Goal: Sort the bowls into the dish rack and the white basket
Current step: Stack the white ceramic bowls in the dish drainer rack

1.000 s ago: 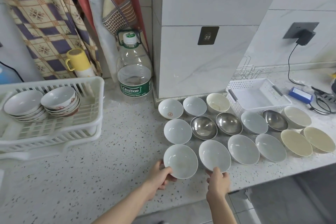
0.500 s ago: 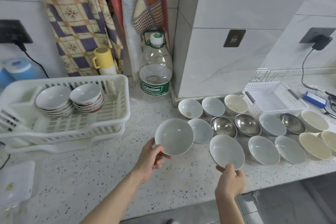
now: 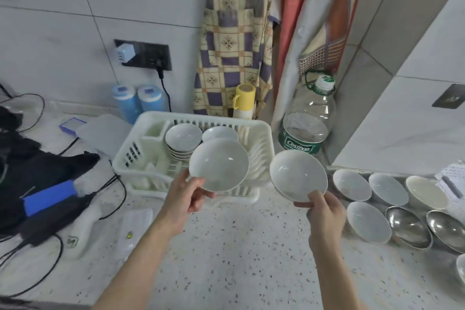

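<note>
Glossy white round bowls [image 3: 218,165] [image 3: 298,175], one gripped per hand [image 3: 185,195] [image 3: 324,211], near slatted plastic rack [image 3: 261,148].

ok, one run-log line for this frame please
left hand: grips white ceramic bowl over white plastic dish rack | right hand: pinches second white bowl beside rack | rack: two bowl stacks | placed: neither

Home kitchen, worktop corner.
Speckled stone counter [image 3: 239,246] against tiled walls; white dish rack [image 3: 261,143] holding stacked bowls [image 3: 181,139]; aprons [image 3: 231,33] hanging in the corner; large water bottle [image 3: 308,121]; steel bowls [image 3: 409,226] in rows.
</note>
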`<action>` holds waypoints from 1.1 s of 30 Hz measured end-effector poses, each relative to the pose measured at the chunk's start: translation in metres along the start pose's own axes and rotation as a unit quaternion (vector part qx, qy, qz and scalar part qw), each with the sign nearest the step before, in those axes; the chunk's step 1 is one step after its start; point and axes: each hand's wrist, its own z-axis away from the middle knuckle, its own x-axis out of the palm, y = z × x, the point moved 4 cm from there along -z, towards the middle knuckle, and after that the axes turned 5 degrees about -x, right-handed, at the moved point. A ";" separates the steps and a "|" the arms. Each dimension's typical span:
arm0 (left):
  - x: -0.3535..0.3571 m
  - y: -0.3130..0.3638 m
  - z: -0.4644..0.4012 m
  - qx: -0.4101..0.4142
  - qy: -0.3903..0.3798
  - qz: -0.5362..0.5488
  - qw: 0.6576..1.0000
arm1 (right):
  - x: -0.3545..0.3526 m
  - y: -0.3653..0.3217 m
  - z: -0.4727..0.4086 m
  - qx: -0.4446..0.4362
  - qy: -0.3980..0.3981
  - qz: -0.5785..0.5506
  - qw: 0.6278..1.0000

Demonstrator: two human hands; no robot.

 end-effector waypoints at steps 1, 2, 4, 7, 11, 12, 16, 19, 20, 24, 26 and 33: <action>-0.017 0.005 0.001 0.012 0.010 0.000 1.000 | 0.015 -0.004 0.003 -0.005 -0.018 0.007 1.000; -0.033 0.010 0.001 0.022 0.024 -0.002 0.999 | 0.030 -0.007 0.006 -0.013 -0.035 0.014 0.999; -0.062 0.017 -0.001 0.036 0.054 -0.006 0.998 | 0.057 -0.013 0.012 -0.030 -0.067 0.035 0.997; -0.098 0.030 -0.008 0.057 0.095 -0.009 0.994 | 0.092 -0.020 0.021 -0.053 -0.123 0.081 0.988; -0.126 0.046 -0.023 0.101 0.163 -0.021 0.981 | 0.130 -0.025 0.024 -0.079 -0.174 0.145 0.971; -0.130 0.048 -0.027 0.110 0.181 -0.015 0.977 | 0.139 -0.024 0.023 -0.076 -0.183 0.159 0.967; -0.138 0.052 -0.049 0.126 0.213 -0.010 0.969 | 0.169 -0.020 0.017 -0.064 -0.234 0.216 0.946; -0.141 0.051 -0.069 0.124 0.226 -0.029 0.966 | 0.189 -0.016 0.010 -0.043 -0.270 0.245 0.930; -0.141 0.050 -0.075 0.121 0.230 -0.033 0.965 | 0.195 -0.014 0.007 -0.027 -0.283 0.250 0.926; -0.140 0.041 -0.092 0.101 0.237 -0.026 0.966 | 0.215 -0.010 -0.004 0.045 -0.311 0.274 0.909; -0.142 0.035 -0.097 0.102 0.246 -0.025 0.964 | 0.223 -0.006 -0.007 0.077 -0.311 0.281 0.905; -0.148 0.027 -0.102 0.127 0.291 -0.014 0.948 | 0.243 0.019 -0.015 0.101 -0.327 0.297 0.891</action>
